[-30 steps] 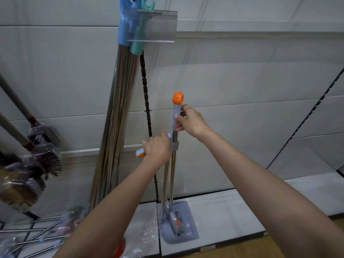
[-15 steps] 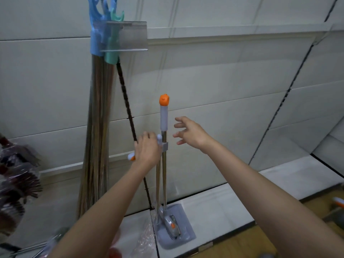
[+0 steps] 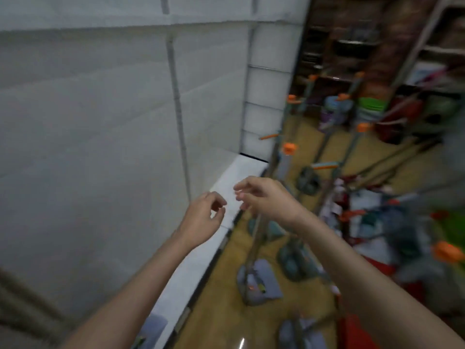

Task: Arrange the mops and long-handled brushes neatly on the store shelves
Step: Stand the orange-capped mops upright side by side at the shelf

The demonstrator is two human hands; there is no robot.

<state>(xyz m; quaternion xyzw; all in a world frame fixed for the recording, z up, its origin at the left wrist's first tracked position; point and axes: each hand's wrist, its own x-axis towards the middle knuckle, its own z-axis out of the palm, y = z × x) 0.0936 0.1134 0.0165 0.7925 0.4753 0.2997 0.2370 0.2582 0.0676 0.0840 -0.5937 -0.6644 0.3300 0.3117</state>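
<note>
The view is blurred by motion. Both hands hang in mid-air above the white base shelf (image 3: 191,268), holding nothing. My left hand (image 3: 202,220) has loosely curled fingers. My right hand (image 3: 264,197) reaches out with relaxed, spread fingers toward the aisle. Several mops with steel poles, orange caps and grey flat heads stand on the wooden floor to the right; the nearest mop (image 3: 259,280) has its head close to the shelf edge. One orange cap (image 3: 289,148) tops a pole just beyond my right hand. A grey mop head (image 3: 153,326) shows on the shelf at the bottom.
The white panelled back wall (image 3: 100,122) fills the left half, with a slotted upright (image 3: 178,114). More cleaning goods and red and green items (image 3: 377,210) crowd the aisle floor at right. A dark store rack (image 3: 352,46) stands at the back.
My head has swung right, away from the mop on the shelf. My left hand has let go of its handle, and both hands now float free toward the aisle mops.
</note>
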